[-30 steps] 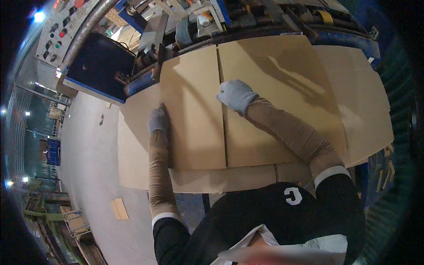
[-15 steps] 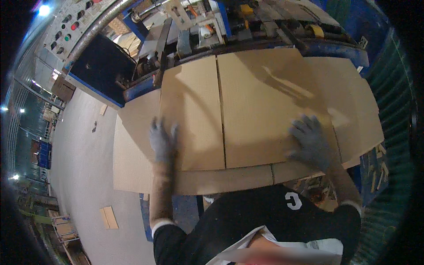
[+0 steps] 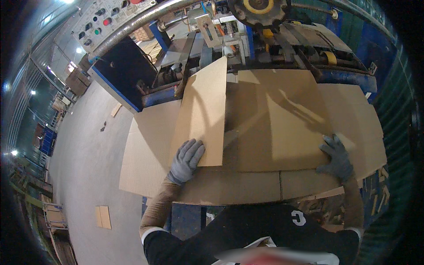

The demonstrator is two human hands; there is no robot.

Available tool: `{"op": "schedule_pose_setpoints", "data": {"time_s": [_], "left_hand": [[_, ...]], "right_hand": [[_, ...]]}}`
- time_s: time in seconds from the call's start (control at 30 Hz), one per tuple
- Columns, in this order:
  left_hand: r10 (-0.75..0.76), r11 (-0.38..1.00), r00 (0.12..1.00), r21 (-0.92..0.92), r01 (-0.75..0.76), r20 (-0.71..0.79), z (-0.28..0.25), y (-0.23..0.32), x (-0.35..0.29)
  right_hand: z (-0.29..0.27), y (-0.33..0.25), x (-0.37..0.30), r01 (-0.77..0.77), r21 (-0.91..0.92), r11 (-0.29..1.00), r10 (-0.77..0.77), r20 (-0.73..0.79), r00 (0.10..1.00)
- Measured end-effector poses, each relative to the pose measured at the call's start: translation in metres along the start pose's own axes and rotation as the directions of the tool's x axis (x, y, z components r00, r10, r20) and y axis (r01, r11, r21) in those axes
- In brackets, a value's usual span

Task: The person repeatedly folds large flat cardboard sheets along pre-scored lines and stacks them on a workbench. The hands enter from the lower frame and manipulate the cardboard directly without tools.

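Lying well out to the left on the grey floor [image 3: 84,145] are two small cardboard pieces [image 3: 104,217], side by side, far from either hand.

One left hand [image 3: 186,160], in a grey glove, is at the near corner of a raised flap [image 3: 204,115]. The grip is spread rather than clenched: fingers [image 3: 194,150] lie flat against the flap's lower left corner, pressing it, and I cannot tell whether the thumb hooks behind. The flap tilts up and away from that hand, its far end reaching toward the machine [image 3: 247,31] at the back.

The flap belongs to one large cardboard sheet [image 3: 274,123] that lies flat on the counter [image 3: 176,95], whose blue edge shows at the far side. The sheet stretches from left of the left hand to beyond the right hand. A second flat flap [image 3: 143,152] spreads to the left of the raised one, and a crease runs along the sheet's near strip.

One right hand [image 3: 338,158], also grey-gloved, rests open, palm down, on the sheet near its right end, fingers spread, clasping nothing. The two hands are well apart, with the sheet's middle panel between them.
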State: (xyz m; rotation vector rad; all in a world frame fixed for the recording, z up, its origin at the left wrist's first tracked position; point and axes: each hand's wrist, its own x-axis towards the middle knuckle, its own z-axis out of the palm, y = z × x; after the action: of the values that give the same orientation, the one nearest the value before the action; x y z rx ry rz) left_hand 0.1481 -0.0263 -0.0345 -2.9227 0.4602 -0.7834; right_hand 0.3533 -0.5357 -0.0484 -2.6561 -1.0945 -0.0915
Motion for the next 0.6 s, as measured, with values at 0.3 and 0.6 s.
{"op": "schedule_pose_setpoints", "data": {"time_s": [0.3, 0.6], "left_hand": [[0.061, 0.998, 0.997, 0.004, -0.061, -0.048, 0.043, -0.033, 0.042], [-0.154, 0.986, 0.988, 0.064, 0.155, -0.025, 0.098, -0.077, 0.112]], "right_hand": [[-0.011, 0.024, 0.078, -0.116, 0.119, 0.986, 0.108, 0.073, 0.992], [0.032, 0.074, 0.154, -0.075, -0.006, 0.997, 0.072, -0.180, 0.981]]}}
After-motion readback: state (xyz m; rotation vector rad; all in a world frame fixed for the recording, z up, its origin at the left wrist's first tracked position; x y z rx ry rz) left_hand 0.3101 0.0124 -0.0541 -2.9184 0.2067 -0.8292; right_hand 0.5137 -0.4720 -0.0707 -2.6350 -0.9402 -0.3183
